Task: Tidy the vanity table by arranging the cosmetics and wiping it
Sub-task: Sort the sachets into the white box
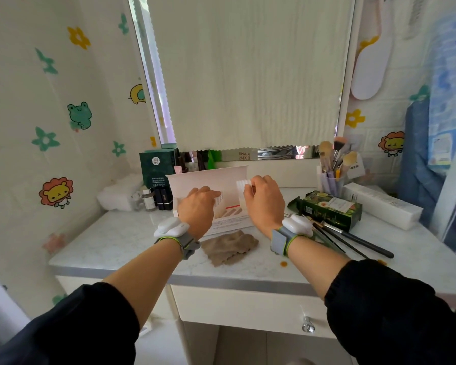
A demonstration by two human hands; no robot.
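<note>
An open white box [208, 180] with its lid raised stands at the middle of the marble vanity table [111, 243]. My left hand [196, 210] reaches into the box, fingers on a row of small clear ampoules [219, 200]. My right hand [263, 204] holds a strip of white ampoules [243, 186] just above the box's right side. A crumpled brown cloth [228, 247] lies on the table in front of the box, between my wrists.
A dark green box [156, 165], small bottles [149, 200] and lipsticks [163, 198] stand back left. A green carton [329, 209], a long white box [379, 208], a cup of brushes [332, 180] and loose brushes [353, 239] sit on the right. An orange spot [283, 263] marks the tabletop.
</note>
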